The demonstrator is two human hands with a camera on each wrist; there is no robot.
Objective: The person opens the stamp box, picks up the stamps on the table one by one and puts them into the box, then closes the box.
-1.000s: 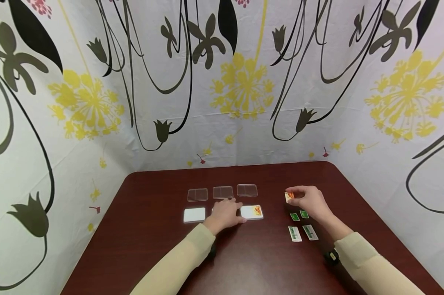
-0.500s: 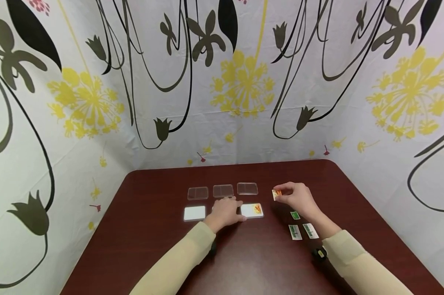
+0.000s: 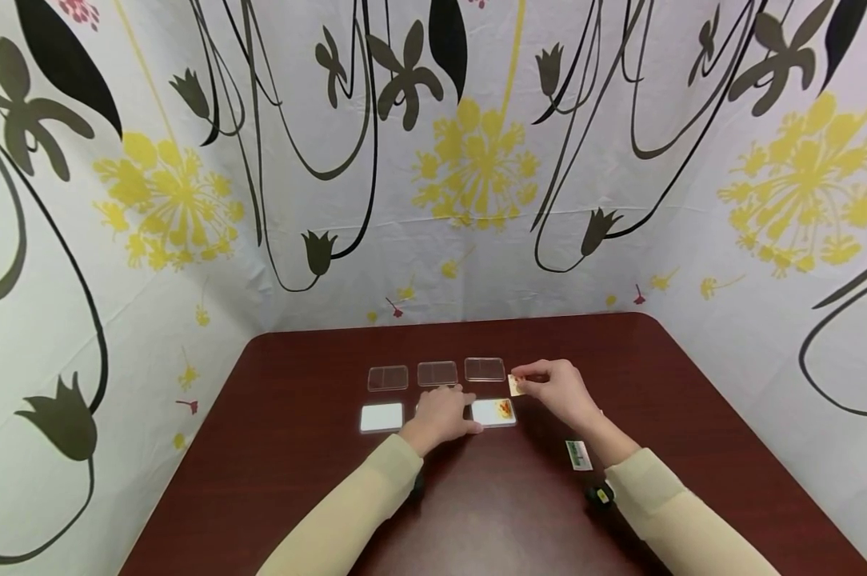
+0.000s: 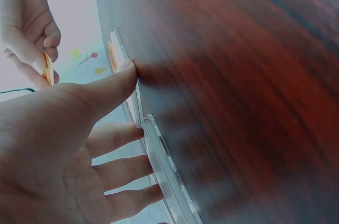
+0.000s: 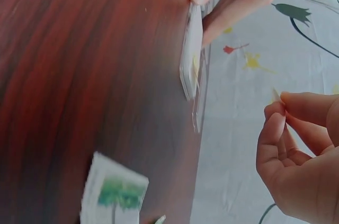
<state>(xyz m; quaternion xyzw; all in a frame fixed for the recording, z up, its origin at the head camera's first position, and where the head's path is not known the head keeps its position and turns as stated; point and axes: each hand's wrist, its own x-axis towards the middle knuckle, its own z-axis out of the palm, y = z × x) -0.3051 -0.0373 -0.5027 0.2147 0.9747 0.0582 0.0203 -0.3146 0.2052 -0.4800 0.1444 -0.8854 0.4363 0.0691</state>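
Note:
My right hand (image 3: 559,392) pinches a small orange-and-white stamp (image 3: 516,386) between thumb and fingertips, above the table just right of the cases. In the right wrist view that stamp (image 5: 276,96) appears nearly edge-on. My left hand (image 3: 441,416) lies over the middle case and holds the left end of the right-hand case (image 3: 487,413), thumb at its near edge, index finger at its far side. This flat white-backed case has another orange stamp (image 3: 505,410) at its right end. The left wrist view shows my left thumb (image 4: 124,73) against the case edge.
Another white-backed case (image 3: 381,418) lies left of my left hand. Three clear lids (image 3: 388,378) lie in a row behind. A green-and-white stamp (image 3: 579,455) lies beside my right forearm, which hides others. A patterned cloth (image 3: 462,184) hangs behind the dark red table (image 3: 304,480).
My right hand has moved left with the orange stamp, from above the green stamps toward the right-hand case. Its forearm now covers most green stamps. My left hand has stayed put.

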